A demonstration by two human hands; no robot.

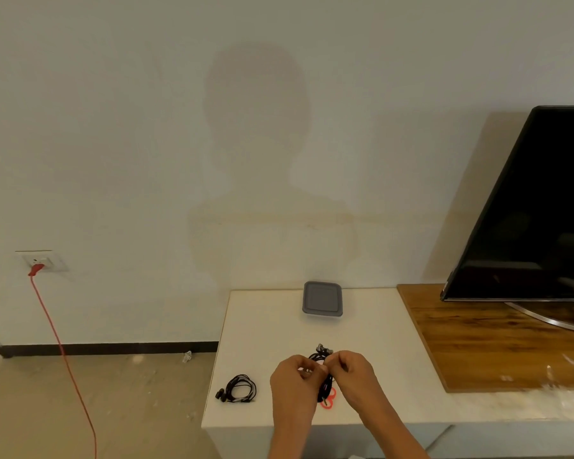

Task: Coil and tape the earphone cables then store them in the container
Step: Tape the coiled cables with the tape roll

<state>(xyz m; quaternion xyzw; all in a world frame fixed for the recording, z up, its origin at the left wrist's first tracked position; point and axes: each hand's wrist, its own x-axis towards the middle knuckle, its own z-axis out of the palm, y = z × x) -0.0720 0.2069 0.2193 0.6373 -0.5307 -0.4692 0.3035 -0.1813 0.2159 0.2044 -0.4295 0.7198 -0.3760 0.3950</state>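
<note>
One coiled earphone set lay at the near left of the white table. The left hand and right hand, fingers curled, pinched a second black cable bundle between them. The lidded grey container stood farther back, well apart.

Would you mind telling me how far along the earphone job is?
One earphone set lies coiled on the table; tape is too small to see. The left hand and right hand pinch a second coil. Both must go into the lidded container.
</note>
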